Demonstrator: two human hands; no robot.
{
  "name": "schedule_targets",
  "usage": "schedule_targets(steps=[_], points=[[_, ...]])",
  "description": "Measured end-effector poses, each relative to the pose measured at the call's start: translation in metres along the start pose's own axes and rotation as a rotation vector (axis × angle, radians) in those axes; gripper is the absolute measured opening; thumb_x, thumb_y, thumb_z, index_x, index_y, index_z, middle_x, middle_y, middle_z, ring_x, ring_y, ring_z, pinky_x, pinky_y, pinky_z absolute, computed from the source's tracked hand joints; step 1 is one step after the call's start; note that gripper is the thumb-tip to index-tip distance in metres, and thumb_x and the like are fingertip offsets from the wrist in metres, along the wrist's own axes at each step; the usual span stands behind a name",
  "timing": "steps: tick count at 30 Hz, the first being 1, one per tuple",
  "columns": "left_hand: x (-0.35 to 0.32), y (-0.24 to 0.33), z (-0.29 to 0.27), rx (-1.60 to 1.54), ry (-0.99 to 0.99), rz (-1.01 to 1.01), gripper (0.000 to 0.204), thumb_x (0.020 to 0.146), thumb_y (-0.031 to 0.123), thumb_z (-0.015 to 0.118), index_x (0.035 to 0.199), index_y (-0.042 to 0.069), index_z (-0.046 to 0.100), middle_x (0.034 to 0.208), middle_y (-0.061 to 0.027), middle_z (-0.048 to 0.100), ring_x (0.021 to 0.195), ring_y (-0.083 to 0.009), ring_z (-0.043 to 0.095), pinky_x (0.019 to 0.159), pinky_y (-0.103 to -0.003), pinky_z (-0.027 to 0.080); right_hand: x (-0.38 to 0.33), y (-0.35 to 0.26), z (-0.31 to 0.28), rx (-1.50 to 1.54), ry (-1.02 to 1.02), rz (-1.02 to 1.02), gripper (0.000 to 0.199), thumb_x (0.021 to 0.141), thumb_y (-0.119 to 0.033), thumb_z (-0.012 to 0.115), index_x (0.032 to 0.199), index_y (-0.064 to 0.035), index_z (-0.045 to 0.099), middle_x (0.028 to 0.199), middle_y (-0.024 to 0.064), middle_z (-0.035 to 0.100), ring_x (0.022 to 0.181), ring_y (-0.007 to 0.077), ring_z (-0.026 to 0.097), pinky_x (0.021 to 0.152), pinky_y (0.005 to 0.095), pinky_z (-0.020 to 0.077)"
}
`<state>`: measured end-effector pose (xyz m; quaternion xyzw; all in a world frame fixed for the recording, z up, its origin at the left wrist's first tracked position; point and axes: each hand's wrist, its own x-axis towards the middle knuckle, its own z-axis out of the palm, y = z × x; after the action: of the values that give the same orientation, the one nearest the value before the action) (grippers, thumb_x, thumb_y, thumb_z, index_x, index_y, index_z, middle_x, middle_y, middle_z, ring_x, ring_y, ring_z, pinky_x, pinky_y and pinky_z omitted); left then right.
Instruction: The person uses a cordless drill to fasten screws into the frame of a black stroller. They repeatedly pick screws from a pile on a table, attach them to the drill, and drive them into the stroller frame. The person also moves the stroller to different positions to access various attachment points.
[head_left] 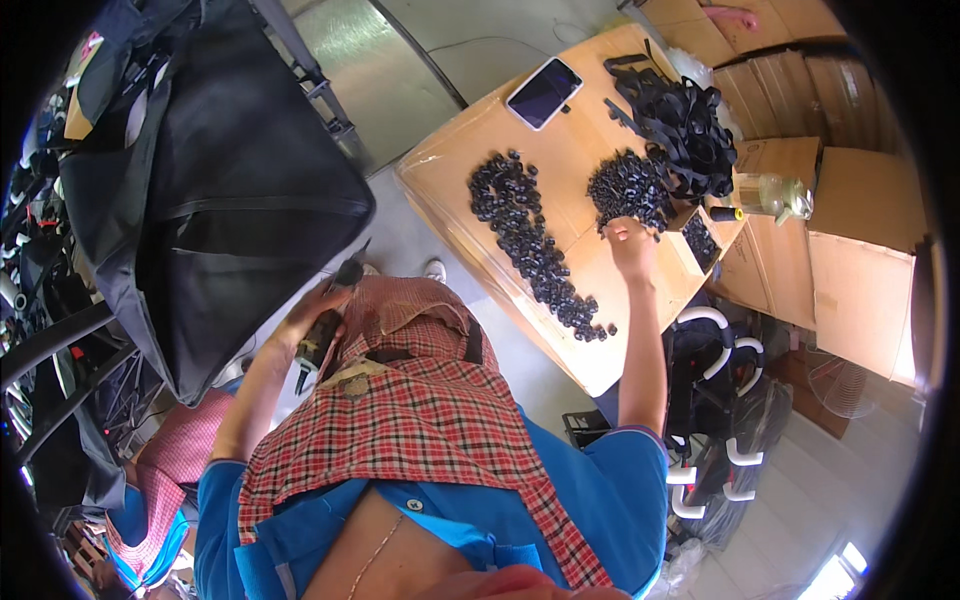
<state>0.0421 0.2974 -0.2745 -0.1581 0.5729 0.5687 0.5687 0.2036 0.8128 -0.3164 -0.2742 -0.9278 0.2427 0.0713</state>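
Note:
My left hand [322, 302] is wrapped round a dark handheld power driver [318, 338], low on the left beside my checked apron. The driver's dark front end points toward the large black fabric piece [240, 180]. My right hand [630, 243] is at the near edge of a heap of small black screw-like parts [625, 187] on the carton-topped table. Its fingers are curled down into the heap, and whatever they pinch is hidden. Left of that hand spreads a long band of small black plastic caps [520, 230].
On the table [440, 170] lie a phone [544, 93] and a tangle of black straps [690, 130]. A small open box of black parts [700, 240] and a clear jar [780, 197] are at the right. Stacked cartons [860, 265] and white curved handles [708, 325] stand beyond.

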Motion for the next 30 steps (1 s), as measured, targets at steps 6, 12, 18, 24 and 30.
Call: schedule_targets(steps=[6, 12, 18, 24, 30], points=[[-0.022, 0.061, 0.080, 0.318, -0.104, 0.097, 0.072, 0.085, 0.032, 0.068, 0.146, 0.014, 0.034, 0.082, -0.0015, 0.057, 0.063, -0.0076, 0.056, 0.055, -0.023, 0.046, -0.029, 0.015, 0.043, -0.031, 0.239, 0.097, 0.010, 0.076, -0.008, 0.072, 0.085, -0.0044, 0.068, 0.081, 0.0108, 0.068, 0.068, 0.0235, 0.067, 0.064, 0.0341, 0.0536], [-0.033, 0.066, 0.126, 0.435, -0.182, 0.169, 0.080, 0.082, 0.036, 0.070, 0.147, 0.011, 0.030, 0.092, -0.0029, 0.059, 0.068, -0.0106, 0.058, 0.063, -0.024, 0.046, -0.030, 0.015, 0.044, 0.043, 0.275, 0.083, 0.004, 0.084, -0.010, 0.064, 0.085, -0.0056, 0.063, 0.082, 0.0116, 0.066, 0.069, 0.0276, 0.065, 0.062, 0.0382, 0.0524], [-0.037, 0.073, 0.156, 0.505, -0.461, 0.205, 0.105, 0.073, 0.052, 0.072, 0.151, 0.008, 0.017, 0.085, -0.0058, 0.058, 0.063, -0.0122, 0.057, 0.059, -0.026, 0.046, -0.041, -0.051, 0.011, 1.387, -0.165, 0.304, 0.008, 0.090, -0.007, 0.063, 0.091, 0.0006, 0.064, 0.082, 0.0110, 0.068, 0.072, 0.0197, 0.064, 0.061, 0.0318, 0.0510], [-0.033, 0.071, 0.175, 0.458, -0.578, 0.168, 0.103, 0.074, 0.031, 0.079, 0.153, 0.013, 0.014, 0.087, -0.0028, 0.057, 0.067, -0.0095, 0.056, 0.062, -0.023, 0.045, -0.054, -0.097, 0.000, 1.724, -0.390, 0.239, 0.013, 0.089, -0.009, 0.065, 0.095, 0.0027, 0.065, 0.078, 0.0081, 0.065, 0.067, 0.0153, 0.060, 0.063, 0.0280, 0.0492], [-0.037, 0.073, 0.183, 0.445, -0.599, 0.189, 0.102, 0.074, 0.028, 0.079, 0.152, 0.014, 0.015, 0.101, -0.0036, 0.056, 0.072, -0.0085, 0.057, 0.063, -0.022, 0.047, -0.055, -0.105, -0.003, 1.684, -0.407, 0.222, 0.014, 0.089, -0.011, 0.065, 0.093, 0.0022, 0.065, 0.076, 0.0070, 0.064, 0.065, 0.0144, 0.060, 0.061, 0.0275, 0.0488]])
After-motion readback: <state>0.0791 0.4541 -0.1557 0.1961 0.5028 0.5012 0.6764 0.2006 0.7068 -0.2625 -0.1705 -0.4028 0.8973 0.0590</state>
